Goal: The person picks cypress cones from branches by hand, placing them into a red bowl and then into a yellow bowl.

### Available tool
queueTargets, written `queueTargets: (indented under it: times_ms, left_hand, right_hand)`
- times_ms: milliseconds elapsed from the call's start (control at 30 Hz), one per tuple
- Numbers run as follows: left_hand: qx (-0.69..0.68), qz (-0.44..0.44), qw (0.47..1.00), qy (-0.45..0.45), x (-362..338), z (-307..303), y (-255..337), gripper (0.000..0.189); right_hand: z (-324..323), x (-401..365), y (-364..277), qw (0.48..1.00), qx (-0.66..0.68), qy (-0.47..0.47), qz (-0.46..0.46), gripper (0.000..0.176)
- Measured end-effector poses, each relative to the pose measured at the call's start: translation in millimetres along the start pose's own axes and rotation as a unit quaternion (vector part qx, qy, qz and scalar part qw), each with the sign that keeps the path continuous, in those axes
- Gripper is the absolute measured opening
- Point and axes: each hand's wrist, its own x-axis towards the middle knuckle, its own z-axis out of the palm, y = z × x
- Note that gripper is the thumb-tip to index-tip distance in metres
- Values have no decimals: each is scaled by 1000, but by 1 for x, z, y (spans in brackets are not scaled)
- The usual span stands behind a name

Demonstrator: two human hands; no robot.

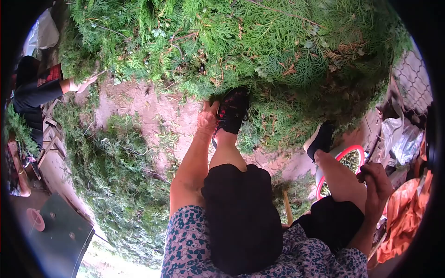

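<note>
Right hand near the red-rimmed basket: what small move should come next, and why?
Perhaps uncurl the right hand over the basket: its fingers are bent near the rim and green pieces lie inside, though whether it holds any is unclear.

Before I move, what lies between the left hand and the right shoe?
In the head view, the left shoe comes first, close beside the left hand; then green branches before the right shoe.

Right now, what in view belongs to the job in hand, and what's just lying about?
Likely the job:
green branches, near the left hand
red-rimmed container of small green pieces, near the right hand

Likely lying about:
orange cloth
crumpled plastic
dark green board
</note>
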Motion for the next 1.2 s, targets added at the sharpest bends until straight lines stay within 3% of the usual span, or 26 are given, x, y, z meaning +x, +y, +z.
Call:
queueTargets:
  times_ms: [200,267,300,333,367,400,433,467,533,567,633,733,767,800,867,900,933,1000,1033,1067,1133,1200]
  left_hand:
    - [25,-41,996,-70,3,15,-24,24]
    - [-63,-48,996,42,1,20,-24,25]
    - [-37,-9,990,133,2,24,-28,25]
    - [-34,-9,990,137,3,16,-27,25]
    - [-309,-177,925,134,4,0,-18,25]
    - [-552,-324,760,116,4,-15,-9,25]
    - [-642,-346,661,177,4,-34,7,22]
    - [-742,-309,579,135,1,-36,-12,20]
    - [-826,-268,489,81,-4,-64,-10,10]
    - [-826,-266,490,83,-5,-73,-9,10]
    - [-861,-229,442,107,-7,-87,-9,6]
    - [-776,-309,494,241,7,-111,-7,27]
    - [-729,-327,542,261,9,-112,-27,32]
    - [-707,-349,547,281,12,-114,-56,30]
    - [-536,-357,682,347,20,-128,-78,11]
    - [-420,-367,754,347,21,-133,-89,22]
    - [-394,-318,788,351,24,-130,-119,38]
    - [-252,-317,873,272,29,-137,-132,51]
    - [-151,-314,919,185,33,-134,-163,58]
    - [-137,-361,912,134,38,-138,-151,49]
    - [24,-270,947,174,41,-118,-169,33]
    - [89,-227,949,200,34,-102,-175,26]
  right_hand:
    - [-1,1,-3,1000,-13,-14,0,15]
    - [-1,0,0,1000,-15,-17,-3,16]
    - [-2,-1,2,1000,0,-8,-2,16]
    - [-2,-2,4,1000,14,0,1,16]
    - [-2,-2,3,1000,14,1,1,16]
    - [-1,-3,3,1000,17,-1,-1,16]
    - [0,-3,3,1000,20,-3,2,16]
    - [1,-3,2,1000,23,-6,5,16]
    - [1,-2,0,1000,17,-16,-1,15]
    - [1,-2,-1,1000,9,-24,-2,15]
    - [4,0,-3,1000,3,-30,-10,14]
    - [9,4,-3,999,-19,-34,-12,14]
    - [9,6,-3,999,-35,-31,-7,14]
    - [10,6,0,999,-37,-33,-6,14]
    - [11,8,8,999,-24,-21,22,14]
    - [12,9,9,999,-26,-22,22,14]
    - [12,10,9,999,-29,-25,31,14]
    - [15,12,9,998,-34,-28,41,14]
    - [16,12,8,998,-39,-35,39,14]
    - [17,13,7,997,-43,-43,36,15]
    - [18,15,6,997,-57,-49,30,15]
    - [18,16,2,996,-71,-56,25,15]
